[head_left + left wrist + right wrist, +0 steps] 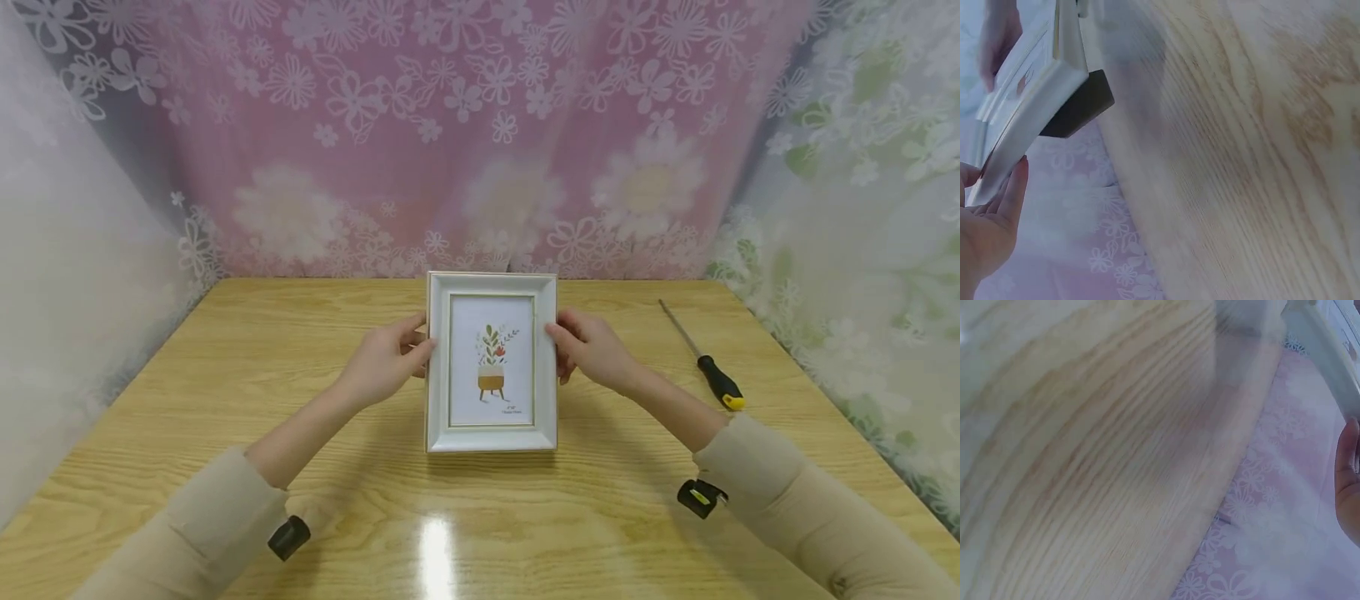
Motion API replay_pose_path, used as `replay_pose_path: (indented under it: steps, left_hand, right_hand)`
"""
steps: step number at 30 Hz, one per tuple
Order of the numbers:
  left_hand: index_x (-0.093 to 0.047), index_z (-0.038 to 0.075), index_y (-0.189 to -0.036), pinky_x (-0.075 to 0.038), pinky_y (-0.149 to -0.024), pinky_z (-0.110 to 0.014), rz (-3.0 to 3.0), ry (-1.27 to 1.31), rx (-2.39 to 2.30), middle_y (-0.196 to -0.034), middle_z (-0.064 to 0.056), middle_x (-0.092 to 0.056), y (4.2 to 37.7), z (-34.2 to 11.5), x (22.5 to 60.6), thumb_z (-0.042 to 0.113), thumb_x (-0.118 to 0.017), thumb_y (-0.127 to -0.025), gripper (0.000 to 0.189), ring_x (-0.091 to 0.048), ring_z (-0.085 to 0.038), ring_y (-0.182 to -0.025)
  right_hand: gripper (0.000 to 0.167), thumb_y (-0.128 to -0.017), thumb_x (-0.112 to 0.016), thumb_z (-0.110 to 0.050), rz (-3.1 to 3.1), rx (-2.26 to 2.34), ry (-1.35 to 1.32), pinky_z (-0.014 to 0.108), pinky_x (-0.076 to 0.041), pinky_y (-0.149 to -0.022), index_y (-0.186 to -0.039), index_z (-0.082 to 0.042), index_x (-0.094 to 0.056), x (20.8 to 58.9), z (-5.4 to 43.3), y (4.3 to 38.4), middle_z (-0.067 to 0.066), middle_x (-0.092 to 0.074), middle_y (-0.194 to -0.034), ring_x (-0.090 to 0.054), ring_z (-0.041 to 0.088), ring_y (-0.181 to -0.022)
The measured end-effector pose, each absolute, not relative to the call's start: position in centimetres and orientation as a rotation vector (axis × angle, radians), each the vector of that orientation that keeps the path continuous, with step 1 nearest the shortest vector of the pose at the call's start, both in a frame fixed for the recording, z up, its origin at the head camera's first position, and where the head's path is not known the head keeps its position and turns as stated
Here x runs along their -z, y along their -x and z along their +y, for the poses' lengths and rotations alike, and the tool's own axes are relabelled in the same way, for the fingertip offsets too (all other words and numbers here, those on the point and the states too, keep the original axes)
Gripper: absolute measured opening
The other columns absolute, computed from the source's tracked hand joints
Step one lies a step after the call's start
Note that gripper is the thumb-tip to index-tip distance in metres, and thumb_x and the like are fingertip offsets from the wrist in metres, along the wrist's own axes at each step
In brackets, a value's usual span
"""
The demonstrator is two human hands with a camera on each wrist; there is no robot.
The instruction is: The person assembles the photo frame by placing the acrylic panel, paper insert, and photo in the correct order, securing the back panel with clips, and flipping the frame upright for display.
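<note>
Both hands hold a white picture frame (491,442) upright in the middle of the head view, its front with a potted-plant print facing the camera. My left hand (381,360) grips the left side, thumb on the front edge and fingers behind. On the opposite side my right hand (596,348) pinches the frame the same way, thumb on the front. A dark stand flap (1082,106) juts from the back of the frame in the left wrist view. The right wrist view catches only a pale side edge of the frame (1325,356) beside the fingers.
A screwdriver (708,367) with a black and yellow handle lies on the wooden table (300,333) to the right, beyond the right forearm. Pink floral cloth (420,167) hangs behind the table's far edge, and pale patterned cloth (862,250) borders the right side.
</note>
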State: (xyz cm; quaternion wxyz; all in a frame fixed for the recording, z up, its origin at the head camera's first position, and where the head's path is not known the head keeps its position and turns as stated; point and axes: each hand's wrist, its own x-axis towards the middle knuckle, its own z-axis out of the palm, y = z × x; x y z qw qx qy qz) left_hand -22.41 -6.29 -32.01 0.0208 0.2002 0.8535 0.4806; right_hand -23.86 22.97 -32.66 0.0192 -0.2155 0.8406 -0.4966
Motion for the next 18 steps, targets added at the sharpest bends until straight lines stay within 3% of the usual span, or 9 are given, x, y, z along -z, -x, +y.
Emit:
replay_pose_path:
  steps: [5, 11, 18]
  left_hand:
    - [-0.033, -0.007, -0.139, -0.055, -0.075, -0.034, 2.491, -0.473, -1.515, -0.109, -0.020, -0.064, 22.1, -6.7, 31.7, 0.020, -0.052, -0.095, 0.055, -0.068, -0.023, -0.072]
    - [-0.035, -0.011, -0.136, -0.056, -0.070, -0.035, 2.314, -0.389, -1.615, -0.110, -0.023, -0.062, 22.8, -6.8, 32.7, 0.014, -0.051, -0.095, 0.050, -0.067, -0.024, -0.074]
    - [-0.045, -0.016, -0.126, -0.057, -0.064, -0.034, 2.310, -0.323, -1.591, -0.093, -0.022, -0.065, 24.1, -6.5, 34.1, 0.008, -0.048, -0.094, 0.040, -0.067, -0.024, -0.070]
  right_hand:
    - [0.036, -0.100, -0.041, -0.021, 2.393, 1.599, 0.463, 0.033, -0.052, -0.047, -0.110, 0.012, -0.051, 32.6, 22.6, 23.4, 0.011, -0.053, -0.061, -0.052, 0.018, -0.049]
    - [0.039, -0.100, -0.039, -0.023, 2.319, 1.544, 0.334, 0.027, -0.049, -0.045, -0.108, 0.013, -0.051, 33.1, 22.0, 23.9, 0.008, -0.053, -0.061, -0.050, 0.014, -0.047]
    - [0.037, -0.100, -0.040, -0.024, 2.318, 1.484, 0.196, 0.024, -0.048, -0.044, -0.102, 0.010, -0.054, 34.3, 21.4, 25.1, 0.006, -0.051, -0.058, -0.048, 0.011, -0.044]
